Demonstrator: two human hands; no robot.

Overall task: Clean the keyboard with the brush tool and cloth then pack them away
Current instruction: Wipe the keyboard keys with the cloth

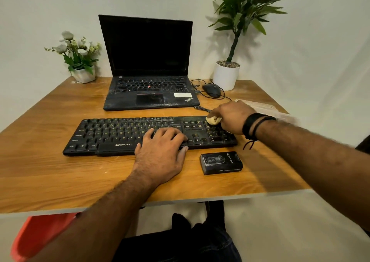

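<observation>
Counts: 2 hands – left hand [160, 151], right hand [232, 117]. 1 black Zebronics keyboard [112, 135]. 1 cream cloth [213, 119]. 1 ThinkPad laptop [148, 69]. 1 wired mouse [212, 90]. 1 small black box [221, 162]. 2 potted plants – white flowers [77, 56], leafy green plant [240, 31]. 1 wooden desk [60, 171].

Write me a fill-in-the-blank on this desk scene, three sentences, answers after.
1. The right hand grips a wadded cloth against the keyboard's ____ end.
2. The left hand lies ____ on the keys.
3. The small black box sits on the table in front of the keyboard, near its ____ end.

Missing words: right; flat; right
</observation>
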